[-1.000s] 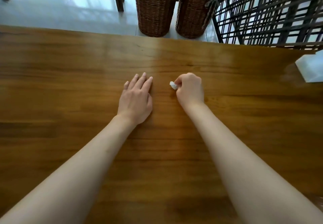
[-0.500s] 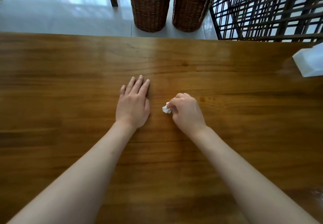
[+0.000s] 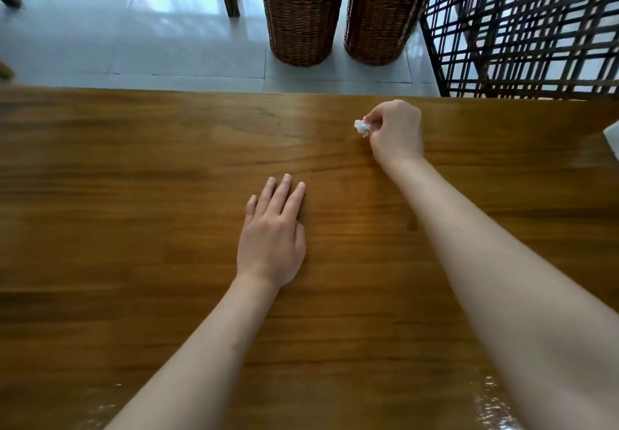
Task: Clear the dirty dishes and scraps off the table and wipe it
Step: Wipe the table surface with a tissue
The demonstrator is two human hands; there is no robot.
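Warm honey-brown wooden table (image 3: 134, 228) with darker grain streaks; white crumpled tissue (image 3: 362, 127); dark brown woven wicker baskets (image 3: 301, 20); pale grey-white floor tiles (image 3: 134, 37); dark lattice screen (image 3: 529, 27).

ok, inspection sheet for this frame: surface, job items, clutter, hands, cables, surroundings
Surface: wooden table, glossy, glare along the near edge; a small dark spot beside the right forearm.
Job's things: small crumpled white wad, pinched at the right hand's fingertips, near the far edge of the table. No dishes or scraps seen.
Clutter: white object cut off at the right edge; cannot tell what it is.
Hands: left hand flat on the table, fingers straight, holding nothing. Right hand curled, gripping the wad.
Cables: nothing seen.
Surroundings: two wicker baskets on a pale tiled floor beyond the table; dark lattice frame at the right.
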